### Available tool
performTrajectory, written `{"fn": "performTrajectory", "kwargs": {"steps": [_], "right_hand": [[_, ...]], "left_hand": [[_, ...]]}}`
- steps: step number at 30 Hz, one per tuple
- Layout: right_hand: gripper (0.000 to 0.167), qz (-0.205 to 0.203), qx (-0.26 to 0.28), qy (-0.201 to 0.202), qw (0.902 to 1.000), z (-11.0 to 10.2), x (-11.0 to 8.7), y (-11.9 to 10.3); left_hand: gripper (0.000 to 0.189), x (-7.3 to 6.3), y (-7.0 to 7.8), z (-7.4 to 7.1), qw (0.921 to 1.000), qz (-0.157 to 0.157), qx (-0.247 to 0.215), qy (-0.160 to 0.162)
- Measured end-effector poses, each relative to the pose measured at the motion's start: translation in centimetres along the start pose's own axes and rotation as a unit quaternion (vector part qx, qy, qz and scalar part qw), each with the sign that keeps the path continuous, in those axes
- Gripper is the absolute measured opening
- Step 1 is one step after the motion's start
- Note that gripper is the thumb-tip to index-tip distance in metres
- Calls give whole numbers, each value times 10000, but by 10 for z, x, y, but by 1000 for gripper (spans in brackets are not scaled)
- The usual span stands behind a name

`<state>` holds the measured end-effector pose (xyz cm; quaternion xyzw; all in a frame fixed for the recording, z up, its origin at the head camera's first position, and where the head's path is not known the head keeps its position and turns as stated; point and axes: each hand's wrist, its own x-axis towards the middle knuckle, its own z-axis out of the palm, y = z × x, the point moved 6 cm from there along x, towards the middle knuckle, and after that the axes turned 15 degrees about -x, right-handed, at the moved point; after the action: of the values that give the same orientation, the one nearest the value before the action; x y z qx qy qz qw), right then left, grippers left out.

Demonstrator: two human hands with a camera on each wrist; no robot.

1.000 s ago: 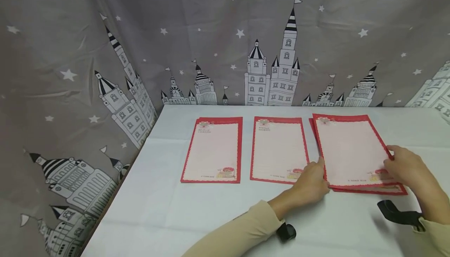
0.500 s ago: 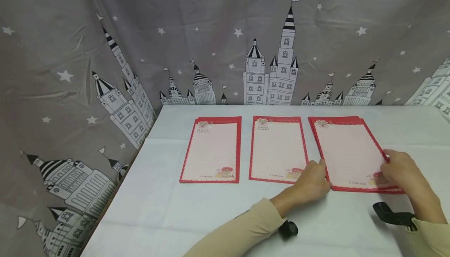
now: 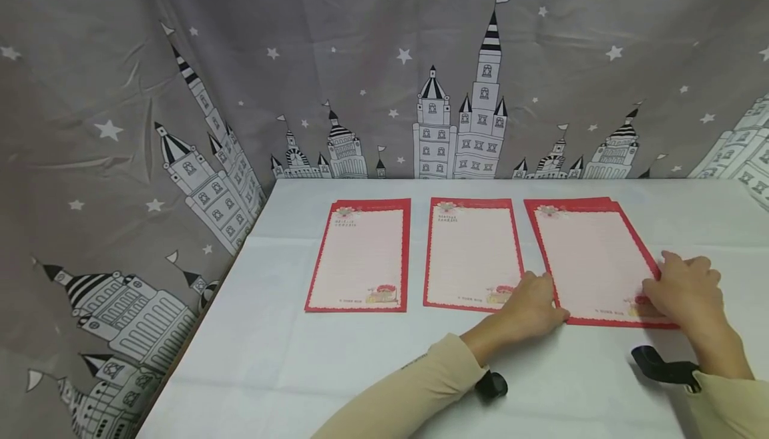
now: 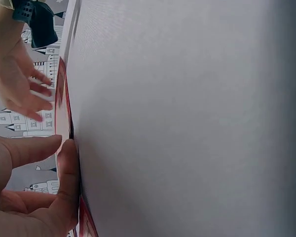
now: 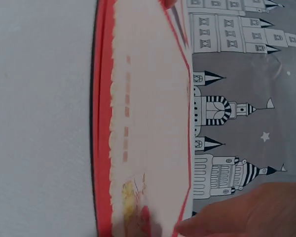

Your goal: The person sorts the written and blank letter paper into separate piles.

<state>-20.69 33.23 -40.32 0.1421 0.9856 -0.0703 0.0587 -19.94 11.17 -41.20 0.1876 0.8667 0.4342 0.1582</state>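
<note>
A stack of red-bordered letter paper [image 3: 601, 259] lies at the right of the white table, its pink sheets nearly lined up. My left hand [image 3: 529, 309] holds its lower left corner; in the left wrist view the thumb and a finger [image 4: 67, 163] come together at the red edge. My right hand [image 3: 687, 299] is at the right edge, fingers spread loosely and thumb by the border. In the right wrist view that hand [image 5: 246, 212] shows only in part, at the edge of the sheets. One sheet's top right corner sticks out slightly.
Two more piles of the same letter paper stand in a row to the left, a middle one [image 3: 471, 259] and a left one [image 3: 363, 259], each with small writing at the top. A grey castle-print curtain [image 3: 348, 45] hangs behind the white table [image 3: 258, 359].
The top sheets, askew and raised over the others a second ago, have come down level with the stack. My right hand's fingers have loosened from the right edge; the left hand stays at its corner.
</note>
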Motion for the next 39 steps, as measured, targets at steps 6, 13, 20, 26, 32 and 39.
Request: {"fn": "performTrajectory", "kwargs": {"steps": [6, 13, 20, 26, 32, 39], "right_hand": [[57, -319, 740, 999, 9917, -20, -10, -25], [45, -1351, 1302, 684, 9798, -21, -16, -74], [49, -1769, 1354, 8, 9749, -7, -21, -116], [51, -1844, 1618, -736, 9666, 8, -21, -136], [54, -1711, 1964, -1128, 9589, 16, -17, -141], [61, -1478, 2332, -1531, 9489, 26, -16, -147]], "left_hand": [[15, -1, -5, -15, 9983, 352, -345, 320], [38, -9, -14, -63, 9927, -19, -815, 885], [42, -18, -39, -120, 9830, -504, -824, 1559], [44, -28, -64, -155, 9746, -996, -1022, 1724], [53, -39, -87, -163, 9607, -1547, -1705, 1548], [42, -40, -95, -164, 9550, -1651, -1877, 1594]]}}
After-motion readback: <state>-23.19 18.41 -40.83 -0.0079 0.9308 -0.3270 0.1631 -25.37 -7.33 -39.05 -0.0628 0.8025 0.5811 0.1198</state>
